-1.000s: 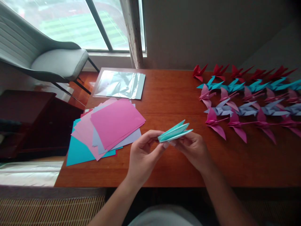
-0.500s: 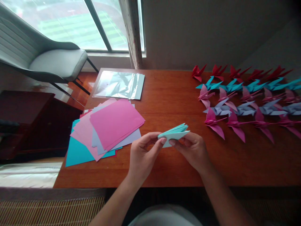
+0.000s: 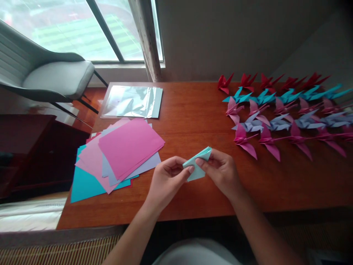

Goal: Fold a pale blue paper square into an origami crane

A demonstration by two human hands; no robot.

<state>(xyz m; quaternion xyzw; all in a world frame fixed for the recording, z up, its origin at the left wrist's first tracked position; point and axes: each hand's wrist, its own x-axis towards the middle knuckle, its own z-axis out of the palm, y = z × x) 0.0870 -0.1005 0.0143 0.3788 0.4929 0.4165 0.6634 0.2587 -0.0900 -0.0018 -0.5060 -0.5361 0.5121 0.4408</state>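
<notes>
The wooden table fills most of my view, its far edge against the wall under the window. Off its left end stands a grey chair. On the left part of the table lies a loose stack of coloured paper sheets, a pink one on top, with lavender, pale pink and teal sheets fanning out beneath. Just behind the stack rests a clear plastic packet, flat and shiny. Along the right side the finished paper cranes lie in rows: red at the back, then teal, pink, lavender, and magenta nearest me.

My left hand and right hand meet above the table's near middle, just right of the stack. Both are pinched on the folded light-teal paper, my left thumb and fingers closed on its lower left end, my right fingertips clamped on it from the right. The piece is lifted off the table, tilted up towards the right, its layered edges showing at the upper tip.
</notes>
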